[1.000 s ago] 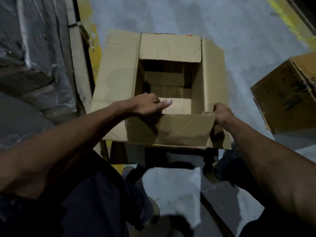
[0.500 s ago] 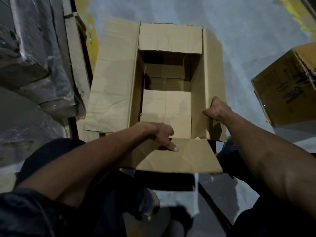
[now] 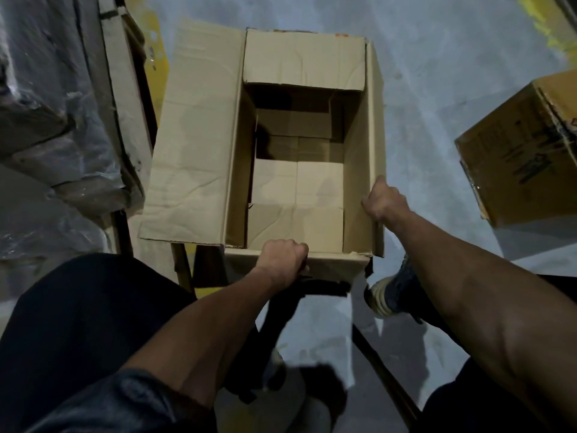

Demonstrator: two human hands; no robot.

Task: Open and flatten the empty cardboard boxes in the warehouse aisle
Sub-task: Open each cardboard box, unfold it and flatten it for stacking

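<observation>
Grey concrete floor (image 3: pixel 421 89) holds an open cardboard box (image 3: pixel 299 182). Left hand (image 3: pixel 282 260) grips its near flap; right hand (image 3: pixel 385 200) pinches its right wall.

Left hand (image 3: pixel 282 260) and right hand (image 3: pixel 384 200) both curled, forearms extended forward.

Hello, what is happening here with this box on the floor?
A person is working on an open cardboard box on the grey warehouse floor. The left hand grips the near flap, folded down and outward over the near edge. The right hand holds the right wall at its top edge. The left flap lies spread open and the far flap leans inward. The box looks empty and is not flattened yet. A second, closed box sits at the right.
</observation>
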